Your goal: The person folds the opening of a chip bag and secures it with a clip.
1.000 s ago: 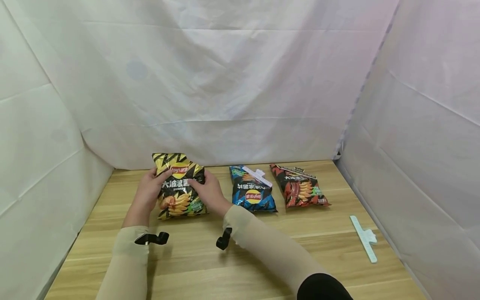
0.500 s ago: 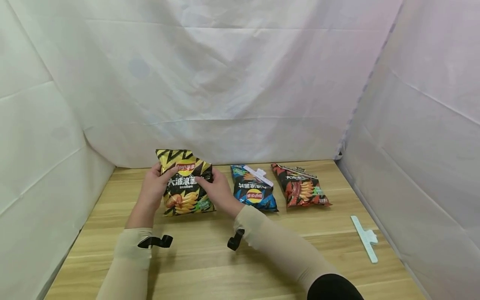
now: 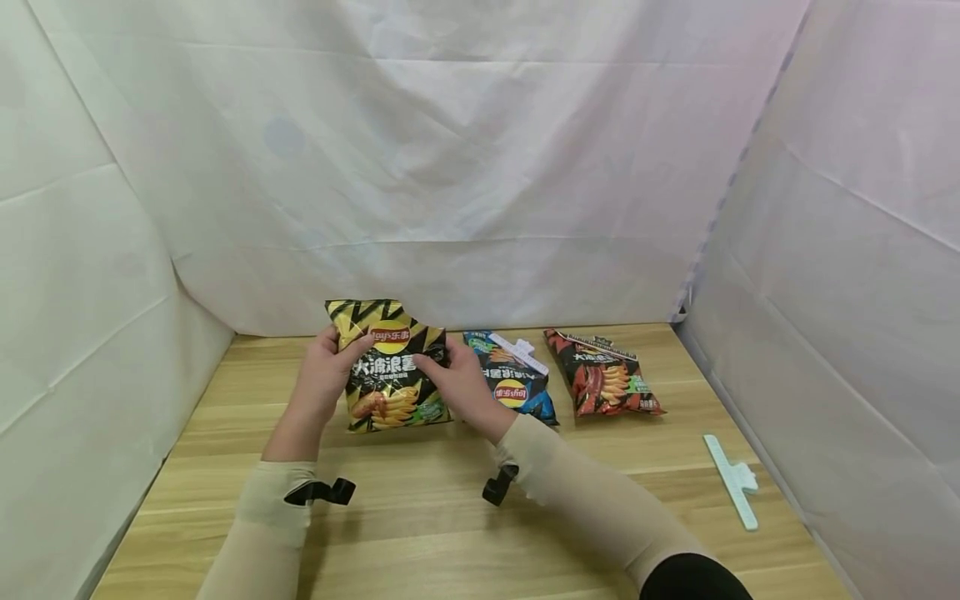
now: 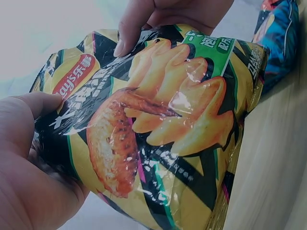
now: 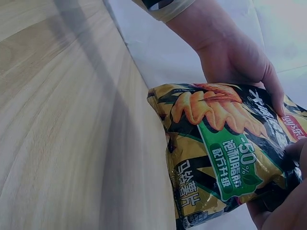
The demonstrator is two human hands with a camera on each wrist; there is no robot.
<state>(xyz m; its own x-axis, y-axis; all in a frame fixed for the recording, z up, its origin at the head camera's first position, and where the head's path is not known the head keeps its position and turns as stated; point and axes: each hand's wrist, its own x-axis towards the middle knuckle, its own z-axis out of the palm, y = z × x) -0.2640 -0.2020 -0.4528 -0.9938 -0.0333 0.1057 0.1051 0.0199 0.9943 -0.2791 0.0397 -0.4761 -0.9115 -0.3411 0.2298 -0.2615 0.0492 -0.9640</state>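
Note:
A yellow-and-black potato chip bag (image 3: 390,390) is held up in front of me by both hands, its printed front facing me. My left hand (image 3: 321,375) grips its left side, thumb across the front near the red logo. On the right side my right hand (image 3: 467,385) pinches it, thumb on the front and the other fingers behind. The top edge drops lower toward the right. In the left wrist view the bag (image 4: 158,129) shows a chicken wing and wavy chips. Its bottom end in the right wrist view (image 5: 192,187) is close to the wooden table.
A blue chip bag (image 3: 521,392) with a white clip (image 3: 517,352) lies just right of my right hand, partly covered by it. Farther right is a red chip bag (image 3: 603,387) with a clip (image 3: 600,344). A pale blue-green clip (image 3: 731,482) lies near the table's right edge.
Both hands have shifted to the right, carrying the yellow chip bag with them. My right hand now overlaps the blue bag's left side. The grip looks the same.

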